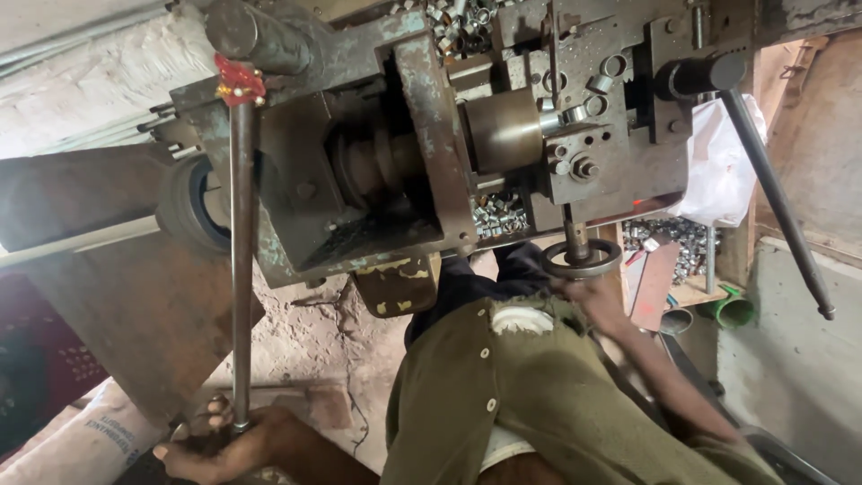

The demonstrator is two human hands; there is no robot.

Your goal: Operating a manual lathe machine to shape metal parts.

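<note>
A person in an olive cardigan (539, 395) stands at an old, rusty lathe (431, 135), seen from a camera on their head looking down, so the machine fills the far part of the view. The left hand (229, 445), near and to the left, is closed around the lower end of a long steel lever (241, 269). That lever runs straight up to the machine, where a red clip (238, 81) sits at its top. The right hand (593, 292), further right, rests at a small round handwheel (582, 259) under the machine's right side; its fingers are blurred, so I cannot tell whether they grip the wheel or only touch it. Just above, a smooth metal cylinder (503, 130) sticks out sideways from the machine's middle. Small shiny metal rings (498, 216) lie heaped below the cylinder, and more lie on top and to the right. A second dark lever (777, 198) slants down at the far right, beside a white plastic bag (718, 171). A green pipe end (732, 310) lies low on the right.
</note>
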